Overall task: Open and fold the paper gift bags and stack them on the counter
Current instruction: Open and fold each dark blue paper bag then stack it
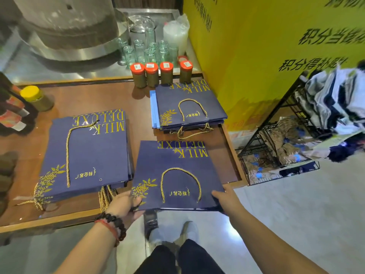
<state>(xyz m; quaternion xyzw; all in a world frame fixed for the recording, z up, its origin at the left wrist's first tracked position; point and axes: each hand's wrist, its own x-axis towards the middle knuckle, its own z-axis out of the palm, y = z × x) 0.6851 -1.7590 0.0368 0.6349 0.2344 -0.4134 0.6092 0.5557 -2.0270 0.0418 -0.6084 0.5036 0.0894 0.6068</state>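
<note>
A flat navy gift bag [177, 171] with gold lettering and a gold rope handle lies at the front edge of the wooden counter [94, 97], its near edge hanging past it. My left hand [126, 204] grips its near left corner, thumb on top. My right hand [227, 198] grips the near right corner. A stack of the same bags [88, 155] lies flat to the left. A second stack [189, 107] sits behind, towards the back right.
Several red-lidded jars [152, 74] stand along the counter's back edge, with drinking glasses [146, 50] behind them. A yellow-lidded jar [36, 98] is at the left. A yellow wall [266, 46] and a black wire rack [280, 147] stand on the right.
</note>
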